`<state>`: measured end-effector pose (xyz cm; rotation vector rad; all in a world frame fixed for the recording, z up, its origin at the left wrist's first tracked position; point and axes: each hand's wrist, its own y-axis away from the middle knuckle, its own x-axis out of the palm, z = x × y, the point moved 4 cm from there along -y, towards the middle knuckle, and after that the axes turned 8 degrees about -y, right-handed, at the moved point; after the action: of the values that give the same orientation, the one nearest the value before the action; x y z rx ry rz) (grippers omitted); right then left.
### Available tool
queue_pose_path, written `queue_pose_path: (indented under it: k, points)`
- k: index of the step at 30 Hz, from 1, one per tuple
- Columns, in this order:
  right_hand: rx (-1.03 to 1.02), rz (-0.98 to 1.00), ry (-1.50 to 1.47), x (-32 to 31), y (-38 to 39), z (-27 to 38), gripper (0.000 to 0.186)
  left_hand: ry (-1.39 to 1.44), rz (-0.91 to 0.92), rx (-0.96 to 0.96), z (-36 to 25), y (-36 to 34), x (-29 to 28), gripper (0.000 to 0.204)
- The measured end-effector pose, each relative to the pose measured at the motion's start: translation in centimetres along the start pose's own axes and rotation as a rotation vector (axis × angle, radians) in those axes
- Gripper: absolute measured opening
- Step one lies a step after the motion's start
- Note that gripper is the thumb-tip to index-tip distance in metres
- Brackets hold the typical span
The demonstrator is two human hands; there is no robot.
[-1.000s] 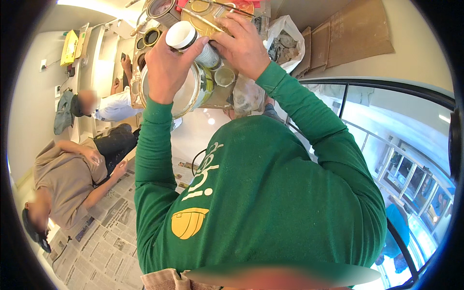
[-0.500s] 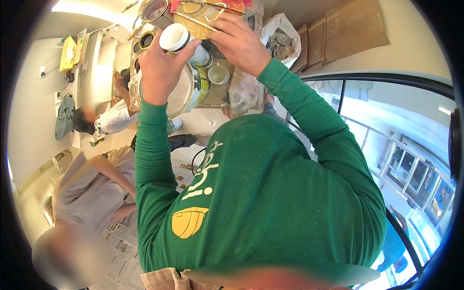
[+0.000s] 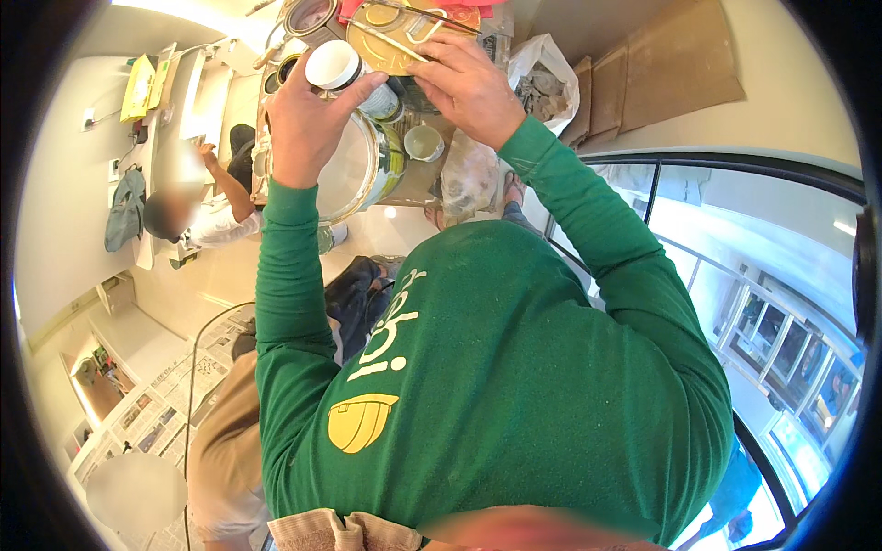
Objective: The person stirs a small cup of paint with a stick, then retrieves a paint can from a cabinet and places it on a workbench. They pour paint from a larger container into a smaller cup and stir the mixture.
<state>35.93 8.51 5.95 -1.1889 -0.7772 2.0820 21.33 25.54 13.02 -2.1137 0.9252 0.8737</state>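
My left hand [image 3: 308,129] is closed round a white plastic cup [image 3: 333,64] with a dark band below its rim, tilted so its mouth faces up toward me. Just past the cup stands a white can [image 3: 381,103] with a printed label. My right hand [image 3: 467,87] has its fingertips together at the end of a thin pale stick [image 3: 390,44]. Beneath the stick is a round gold lid [image 3: 381,62], with a dark slim rod [image 3: 441,18] across its far side. Whether my right fingertips also touch the lid is hidden.
A large paint bucket [image 3: 393,161] and a small pale cup [image 3: 424,143] stand close below my hands. An open tin [image 3: 312,18] is at the far left. Plastic bags [image 3: 547,69] hold debris at right. One person [image 3: 216,225] works at left; another [image 3: 225,450] is crouched lower left.
My hands and the things they hold keep nearly the same place, while the view shifts slightly. The person at lower left has moved down and bent over; the one farther left has shifted an arm.
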Motion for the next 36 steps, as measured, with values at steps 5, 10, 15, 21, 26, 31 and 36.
queue_pose_path:
  k: [5,10,15,21,26,31,36]
  points:
    - [0.057,0.007,-0.047,-0.5,-0.5,0.8,0.037,0.043,-0.001,-0.008,-0.2,0.3,-0.1,0.076]
    - [0.080,-0.034,-0.025,-2.4,-0.9,2.1,0.044,0.030,-0.006,0.042,0.2,1.3,-1.4,0.094]
    - [0.240,-0.057,0.039,-5.5,2.4,1.9,0.049,0.063,-0.244,0.028,2.9,4.9,-5.9,0.080]
    - [0.638,0.103,0.106,-6.5,13.8,0.2,0.054,0.396,-0.624,-0.289,9.6,11.5,-10.3,0.047]
    - [1.066,0.305,0.086,-4.1,30.2,-1.2,0.064,0.444,-0.656,-0.425,13.1,14.4,-9.4,0.046]
    - [1.567,0.765,-0.259,-0.7,47.5,-1.4,0.077,0.497,-0.705,-0.390,13.4,16.4,-8.7,0.045]
    - [1.019,0.951,-0.618,0.5,47.6,-0.2,0.047,0.378,-0.690,-0.500,12.0,19.4,-8.3,0.046]
